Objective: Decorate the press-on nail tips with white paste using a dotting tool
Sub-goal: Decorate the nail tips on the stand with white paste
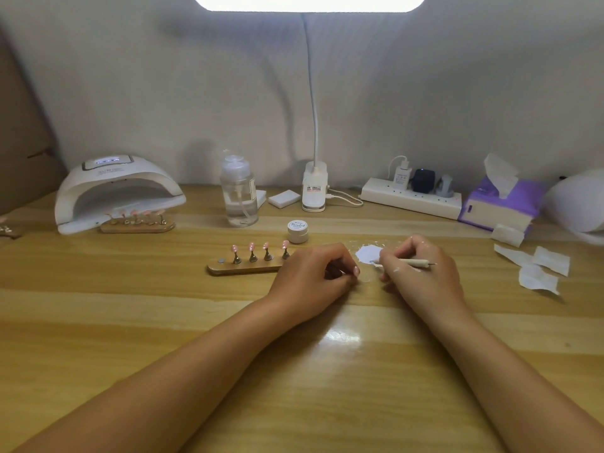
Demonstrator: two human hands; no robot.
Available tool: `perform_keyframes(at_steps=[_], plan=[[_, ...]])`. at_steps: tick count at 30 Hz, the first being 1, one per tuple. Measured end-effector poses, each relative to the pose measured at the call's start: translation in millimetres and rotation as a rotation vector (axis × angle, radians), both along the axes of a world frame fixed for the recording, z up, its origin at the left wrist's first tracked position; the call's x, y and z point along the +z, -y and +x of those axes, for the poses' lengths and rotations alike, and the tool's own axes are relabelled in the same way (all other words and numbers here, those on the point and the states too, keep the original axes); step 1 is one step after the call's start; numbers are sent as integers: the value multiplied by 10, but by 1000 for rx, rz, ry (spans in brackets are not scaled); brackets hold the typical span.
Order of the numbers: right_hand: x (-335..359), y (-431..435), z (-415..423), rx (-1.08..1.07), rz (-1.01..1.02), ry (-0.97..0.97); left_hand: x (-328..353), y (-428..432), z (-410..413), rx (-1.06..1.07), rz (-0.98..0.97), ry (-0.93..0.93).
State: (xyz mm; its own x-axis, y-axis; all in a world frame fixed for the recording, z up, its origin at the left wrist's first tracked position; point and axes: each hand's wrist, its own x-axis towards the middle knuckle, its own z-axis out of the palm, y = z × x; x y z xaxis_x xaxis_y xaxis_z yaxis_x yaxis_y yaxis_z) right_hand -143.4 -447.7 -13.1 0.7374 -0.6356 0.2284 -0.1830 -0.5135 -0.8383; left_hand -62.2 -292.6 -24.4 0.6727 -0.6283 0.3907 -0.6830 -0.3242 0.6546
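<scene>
A wooden holder (243, 269) lies mid-table with several pink nail tips (251, 246) on small metal stands; one magnet spot at its left end is bare. My left hand (310, 276) rests beside the holder's right end, fingers curled, apparently pinching a small stand; what it holds is mostly hidden. My right hand (421, 269) grips the dotting tool (408, 261), its tip at a white paste patch (369, 253) on the table. A small white paste jar (297, 231) stands just behind.
A nail lamp (117, 194) at back left shelters a second wooden holder (137, 225) with nail tips. A clear pump bottle (238, 191), lamp base (314, 191), power strip (411, 197), tissue pack (503, 204) and loose wipes (536, 266) lie around.
</scene>
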Motion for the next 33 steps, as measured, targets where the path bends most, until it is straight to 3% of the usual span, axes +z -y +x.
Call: perform_keyframes(at_steps=[5,10,12,33], plan=[[52,-61,-63,52,27,310,-4,-10,11,-2,5,-12],[33,-222,-15,121,407,326,-3,2,24,3,9,-24],[-7,-248,-4,102,452,321,-5,-1,29,-1,7,-25],[-36,-267,20,51,399,260,7,-5,14,8,18,3]])
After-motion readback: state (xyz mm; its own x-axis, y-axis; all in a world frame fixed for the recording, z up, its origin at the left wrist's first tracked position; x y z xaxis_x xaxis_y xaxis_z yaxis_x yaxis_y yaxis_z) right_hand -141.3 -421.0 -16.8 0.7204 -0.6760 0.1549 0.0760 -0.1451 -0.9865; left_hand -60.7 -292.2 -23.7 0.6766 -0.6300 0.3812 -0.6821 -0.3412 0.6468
